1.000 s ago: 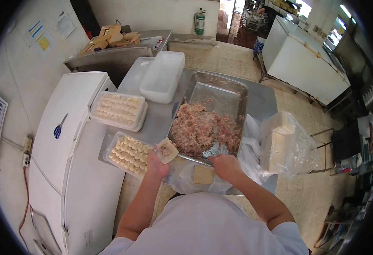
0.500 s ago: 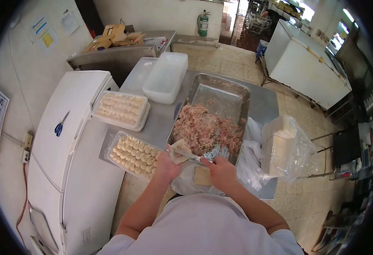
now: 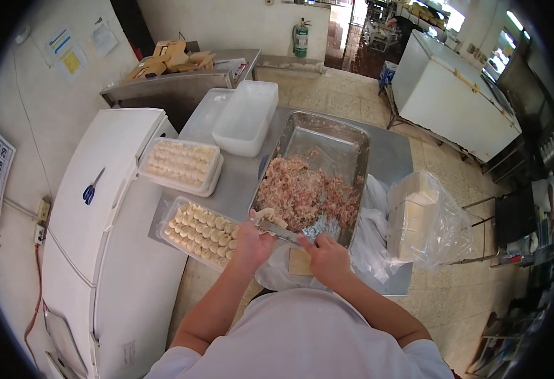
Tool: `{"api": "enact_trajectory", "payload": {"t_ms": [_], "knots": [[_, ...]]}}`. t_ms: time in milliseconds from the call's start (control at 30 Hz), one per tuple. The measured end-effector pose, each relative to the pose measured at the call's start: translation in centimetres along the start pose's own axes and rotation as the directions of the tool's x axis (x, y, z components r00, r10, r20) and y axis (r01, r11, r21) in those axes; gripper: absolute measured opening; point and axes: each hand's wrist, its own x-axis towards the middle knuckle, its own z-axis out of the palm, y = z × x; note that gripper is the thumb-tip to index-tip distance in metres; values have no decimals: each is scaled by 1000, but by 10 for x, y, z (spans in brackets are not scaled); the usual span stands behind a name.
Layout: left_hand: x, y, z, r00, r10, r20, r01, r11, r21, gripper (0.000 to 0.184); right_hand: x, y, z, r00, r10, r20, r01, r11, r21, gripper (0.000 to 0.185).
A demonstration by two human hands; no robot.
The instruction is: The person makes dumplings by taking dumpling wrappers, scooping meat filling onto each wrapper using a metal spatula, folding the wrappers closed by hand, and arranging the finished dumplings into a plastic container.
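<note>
My left hand is closed around a thin pale dumpling wrapper, at the near left corner of a metal tray. In my right hand is a flat metal spatula, its blade lying against the wrapper. Ground meat filling is heaped in the near part of the metal tray. Rows of folded dumplings fill a plastic tub just left of my left hand. Below the tray, between my hands, a small stack of square wrappers lies on clear plastic.
A second tub of dumplings stands farther left, with a bare plastic tub behind it. Bagged wrapper stacks sit at the right table edge. Blue scissors rest on the white refrigerator. Cardboard tops the back counter.
The wrapper has gone from standing up flat to being folded over around the spatula blade. The blade has moved left and shows more clearly. My hands have barely shifted.
</note>
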Motion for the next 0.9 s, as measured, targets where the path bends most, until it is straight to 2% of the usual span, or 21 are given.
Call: {"api": "enact_trajectory", "payload": {"t_ms": [67,133,200,233,267,300,367,400,500,533,600,667,700,800,867,900], "knots": [[-4,2,2,998,-10,58,7,998,59,50,-1,1,0,1000,9,20,-10,999,44,42],[-10,10,8,993,-71,91,60,992,112,48,-2,8,3,977,114,181,-158,954,253,41],[-17,30,8,980,-178,94,162,974,156,44,-4,14,5,922,201,329,-344,814,467,40],[-18,39,3,981,-152,124,98,928,360,40,-5,16,6,888,236,395,-439,695,570,39],[-19,48,-4,979,-130,157,24,838,545,37,-4,17,6,848,254,465,-522,552,650,38],[-19,55,-9,974,-116,193,-55,709,703,35,-4,16,6,847,244,472,-524,530,666,39],[-17,59,-18,953,-150,263,-177,427,887,34,-5,15,4,843,227,487,-532,484,695,42],[-16,60,-21,940,-177,290,-239,265,934,34,-4,13,2,882,196,428,-456,581,674,41],[-41,55,17,964,-49,261,-247,188,951,37,2,1,-18,948,102,302,-250,826,506,38],[-43,58,20,945,-43,324,-319,95,943,36,6,-6,-32,952,90,294,-210,890,406,37],[-45,62,23,894,-51,446,-448,-94,889,36,13,-9,-49,958,47,282,-123,958,259,35],[-47,62,24,865,-76,496,-501,-154,852,32,17,-3,-63,960,-19,279,-32,984,177,34],[-48,61,24,850,-89,519,-526,-184,830,31,19,0,-74,958,-15,287,-40,982,186,32],[-50,58,21,825,-10,565,-563,-109,819,30,19,16,-98,958,31,286,-104,964,244,28],[-53,58,21,863,8,505,-504,-27,863,29,19,24,-102,961,105,257,-189,926,327,26],[-54,56,21,881,12,472,-472,15,881,29,17,23,-96,943,174,284,-288,856,429,24]]}}
